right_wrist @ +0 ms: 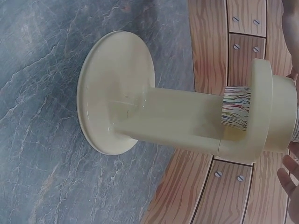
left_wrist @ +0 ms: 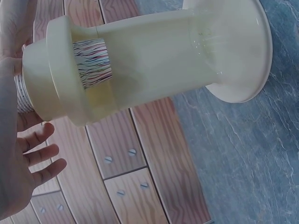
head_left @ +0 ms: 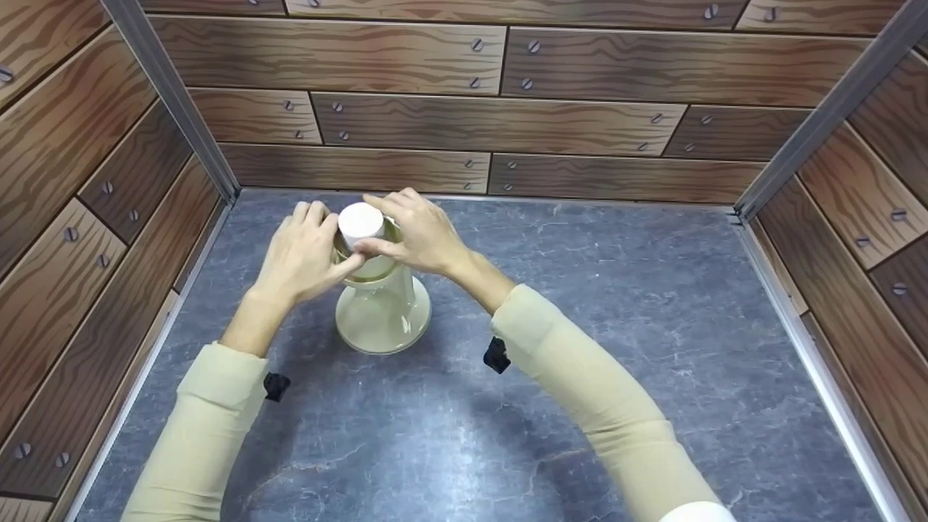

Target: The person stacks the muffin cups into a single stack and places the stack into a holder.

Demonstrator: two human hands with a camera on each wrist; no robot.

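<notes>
A cream pedestal cup dispenser (head_left: 384, 319) stands upright on its round base, with a raised ring at its top. A white stack of paper cups (head_left: 361, 221) sits in the ring. Below it, the wavy-striped lower end (left_wrist: 93, 63) shows in the left wrist view. My left hand (head_left: 301, 254) holds the stack from the left, thumb in front; its other fingers are spread loosely beside the dispenser. From the right, my right hand (head_left: 420, 232) pinches the stack between thumb and index finger. In the right wrist view, loose fingertips (right_wrist: 287, 175) lie beside the ring. Contact points are partly hidden.
The dispenser stands on a grey-blue marbled tabletop (head_left: 594, 312), near its back left. Wood-patterned walls (head_left: 406, 119) rise at the back and both sides, with metal edging (head_left: 805, 341) along the right. A small black piece (head_left: 496, 355) is attached at the right sleeve.
</notes>
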